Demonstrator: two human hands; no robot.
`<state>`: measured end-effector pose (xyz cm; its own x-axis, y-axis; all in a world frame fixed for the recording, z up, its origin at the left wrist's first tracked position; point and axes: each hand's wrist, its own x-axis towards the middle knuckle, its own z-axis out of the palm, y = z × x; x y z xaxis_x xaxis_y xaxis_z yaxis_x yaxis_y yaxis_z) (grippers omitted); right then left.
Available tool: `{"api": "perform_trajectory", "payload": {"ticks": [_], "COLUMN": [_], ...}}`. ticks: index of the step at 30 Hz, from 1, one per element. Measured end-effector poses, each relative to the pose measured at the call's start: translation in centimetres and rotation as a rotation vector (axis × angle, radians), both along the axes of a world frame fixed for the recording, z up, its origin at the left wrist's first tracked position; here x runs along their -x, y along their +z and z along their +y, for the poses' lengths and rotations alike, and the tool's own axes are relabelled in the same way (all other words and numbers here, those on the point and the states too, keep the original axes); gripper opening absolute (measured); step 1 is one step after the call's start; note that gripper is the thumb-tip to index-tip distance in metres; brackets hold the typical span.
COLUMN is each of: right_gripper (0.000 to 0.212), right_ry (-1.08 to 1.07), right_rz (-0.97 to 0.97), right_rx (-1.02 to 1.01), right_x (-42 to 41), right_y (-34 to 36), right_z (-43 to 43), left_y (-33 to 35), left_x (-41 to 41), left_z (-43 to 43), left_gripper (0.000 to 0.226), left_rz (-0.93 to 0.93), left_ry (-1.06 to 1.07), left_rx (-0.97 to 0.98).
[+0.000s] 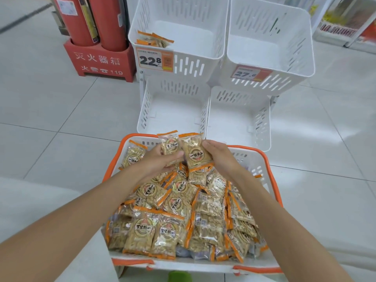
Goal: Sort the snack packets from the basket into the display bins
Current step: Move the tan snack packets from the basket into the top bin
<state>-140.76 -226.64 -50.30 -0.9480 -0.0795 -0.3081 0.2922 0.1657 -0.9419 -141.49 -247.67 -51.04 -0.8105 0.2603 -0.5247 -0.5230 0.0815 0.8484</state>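
A white basket with an orange rim (270, 165) sits on the floor in front of me, heaped with several clear, orange-edged snack packets (173, 216). Over its far end my left hand (160, 159) grips one packet (169, 143) upright. My right hand (220, 157) holds a second packet (194, 151) right beside it. Four white display bins stand beyond. The upper left bin (179, 27) holds a few packets (154, 40) in its near left corner. The upper right bin (270, 37), lower left bin (173, 110) and lower right bin (240, 117) hold nothing.
Price tags hang on the upper bins, 22.8 (155, 60) on the left and 27.6 (251, 73) on the right. Red fire extinguishers in a red stand (99, 58) are left of the bins. A shelf unit (350, 23) is at the far right. The floor is pale tile.
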Motion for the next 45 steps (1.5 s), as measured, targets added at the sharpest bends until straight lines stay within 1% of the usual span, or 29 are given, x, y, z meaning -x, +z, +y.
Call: {"api": "perform_trajectory", "payload": {"ticks": [2,4,5,6,7,8,9,11,13,15,16,19,20,21,22,23,24,25,26,27,29,30,31,34,35,37,41,43,45], "right_gripper": [0.025,0.022,0.022,0.022,0.019,0.014,0.018,0.040,0.047,0.050,0.050,0.036,0.028,0.022,0.022,0.026,0.035,0.048,0.061,0.072,0.081,0.078,0.069,0.024,0.019,0.019,0.019,0.020,0.020], "right_ry": [0.112,0.088,0.041,0.009,0.019,0.082,0.180,0.295,0.176,0.013,-0.033,-0.181,-0.226,-0.218,-0.129,0.022,0.173,0.277,0.319,0.311,0.149,0.050,-0.043,-0.180,-0.183,-0.170,-0.159,-0.175,-0.144], "right_rz": [-0.032,0.030,0.094,0.155,0.199,0.212,0.201,0.170,0.226,0.319,0.313,0.185,0.150,0.134,0.128,0.097,0.046,0.000,-0.024,-0.029,-0.061,-0.074,-0.074,-0.003,0.020,0.016,0.024,0.052,0.081], "right_rx": [0.020,-0.019,-0.085,-0.158,-0.220,-0.263,-0.299,-0.403,-0.464,-0.395,-0.327,-0.055,-0.058,-0.169,-0.394,-0.655,-0.867,-0.990,-1.012,-0.956,-0.652,-0.510,-0.406,-0.187,-0.112,0.041,0.397,0.445,0.327], "right_x": [-0.2,-0.5,-0.6,-0.6,-0.5,-0.4,-0.3,-0.3,-0.4,-0.7,-0.7,-0.8,-0.8,-0.8,-0.8,-1.0,-1.4,-1.8,-2.1,-2.3,-2.1,-1.8,-1.5,-0.4,-0.3,0.0,0.1,0.6,1.2], "right_y": [0.3,0.4,0.4,0.5,0.8,1.3,1.8,2.6,2.7,2.1,1.8,1.1,0.4,-0.7,-2.0,-3.4,-4.7,-5.9,-6.4,-6.6,-6.4,-6.2,-5.7,-3.3,-2.2,-0.3,2.6,3.6,4.4], "right_z": [-0.9,-1.7,-1.9,-1.8,-1.5,-1.3,-1.2,-1.2,-1.8,-2.4,-2.8,-2.7,-2.2,-1.3,-0.1,0.9,1.6,1.9,1.9,1.6,1.1,1.1,1.0,1.1,0.9,0.2,-1.0,-1.0,-1.7], "left_y": [0.5,0.9,0.9,0.8,0.8,0.8,1.0,1.1,0.9,1.0,0.9,0.7,0.4,0.3,0.1,-0.1,-0.2,0.0,-0.1,0.0,-0.2,-0.3,-0.3,-0.4,-0.4,-0.2,1.2,2.4,3.6], "left_x": [-0.1,-0.3,-0.2,0.0,0.3,0.5,0.5,0.4,0.2,0.1,0.3,0.6,0.7,0.8,0.9,1.0,1.1,1.1,1.1,1.0,0.9,0.9,0.9,1.4,1.5,1.6,1.6,1.8,2.1], "left_z": [0.7,1.1,1.0,0.8,0.4,0.0,-0.3,-0.5,-0.1,0.2,0.2,-0.7,-1.1,-1.5,-1.9,-2.1,-2.3,-2.3,-2.2,-2.1,-1.9,-1.8,-1.9,-2.1,-2.1,-1.8,-1.0,-0.9,-0.7], "left_gripper": [0.076,0.054,0.055,0.066,0.085,0.101,0.109,0.106,0.092,0.080,0.081,0.090,0.095,0.100,0.102,0.102,0.101,0.100,0.098,0.096,0.094,0.092,0.089,0.087,0.090,0.091,0.080,0.069,0.048], "left_rz": [0.004,0.010,0.014,0.017,0.021,0.035,0.062,0.147,0.221,0.197,0.166,0.052,0.015,-0.016,-0.031,-0.035,-0.047,-0.055,-0.068,-0.082,-0.108,-0.120,-0.120,-0.089,-0.077,-0.055,-0.003,-0.003,-0.057], "left_ry": [-0.005,0.001,0.007,0.021,0.028,0.022,-0.012,-0.138,-0.221,-0.215,-0.218,-0.216,-0.162,-0.091,-0.028,0.020,0.051,0.068,0.085,0.094,0.108,0.114,0.121,0.174,0.191,0.195,0.168,0.166,0.123], "left_rx": [-0.056,-0.078,-0.080,-0.081,-0.076,-0.048,-0.002,0.143,0.246,0.198,0.177,0.145,0.112,0.081,0.050,0.032,0.005,-0.021,-0.042,-0.056,-0.088,-0.103,-0.115,-0.150,-0.156,-0.170,-0.192,-0.214,-0.297]}}
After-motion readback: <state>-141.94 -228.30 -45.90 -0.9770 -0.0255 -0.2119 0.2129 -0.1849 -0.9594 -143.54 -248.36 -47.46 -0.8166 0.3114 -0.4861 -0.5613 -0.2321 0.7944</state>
